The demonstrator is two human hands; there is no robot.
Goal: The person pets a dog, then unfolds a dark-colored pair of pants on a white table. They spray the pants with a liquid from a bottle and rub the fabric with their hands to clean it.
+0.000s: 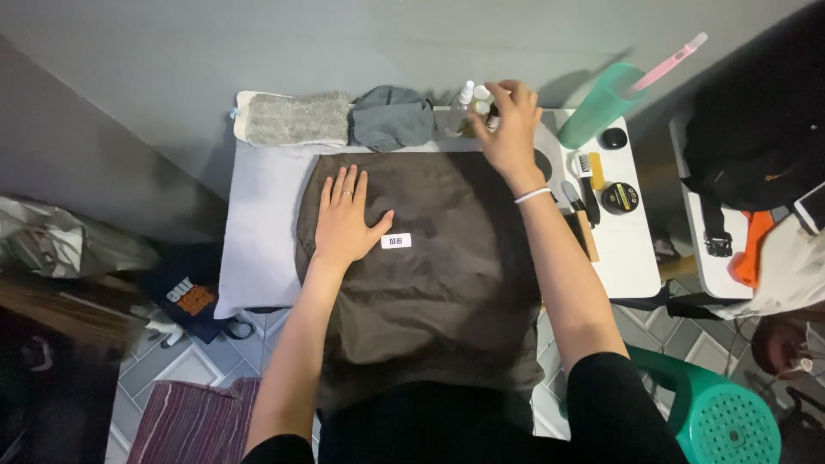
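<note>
Dark garment point(430, 283): brown-grey fabric spread flat over the padded board, lower edge hanging off the near side toward the person; white label point(395, 241) near its middle
Handling, garment: judged light, soft and limp, likely a little slippery; best taken at an edge or hem, since the middle would only bunch
Left hand point(344, 219): open, fingers spread wide, palm pressed flat on the fabric just left of the label; holds nothing
Right hand point(509, 129): reached to the far edge, fingers curled around the top of a small spray bottle point(465, 105); how firm the grip is cannot be told
Handling, bottle: judged light, rigid, smooth; grasp round the body, below the nozzle
Board point(258, 249): pale padded surface, grey folded cloths point(335, 119) at its far end
Side table point(632, 249): brushes and round tins, well apart from the garment
</note>
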